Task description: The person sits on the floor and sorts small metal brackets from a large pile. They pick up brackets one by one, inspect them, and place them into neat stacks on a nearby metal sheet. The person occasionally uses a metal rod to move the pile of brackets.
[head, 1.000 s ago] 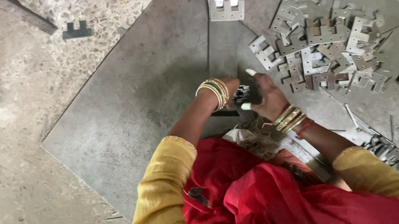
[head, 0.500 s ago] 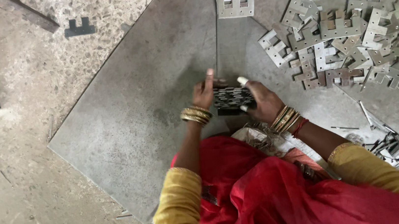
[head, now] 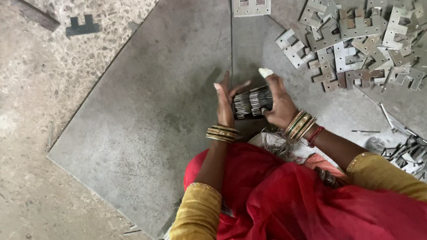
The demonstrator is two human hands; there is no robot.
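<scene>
Stack (head: 252, 103) of thin metal plates squeezed between both hands over steel sheet (head: 159, 104). Left hand (head: 224, 103) flat against end, right hand (head: 278, 102) fingers wrapped round. Looks heavy, stiff, sharp-edged; grip ends.

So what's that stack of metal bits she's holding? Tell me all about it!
The stack is a bundle of thin, flat metal plates pressed together, so you see mostly their grey, shiny edges as stripes. It is held just above the grey sheet, squeezed between the left hand, flat against one end, and the right hand, wrapped round the other.
</scene>
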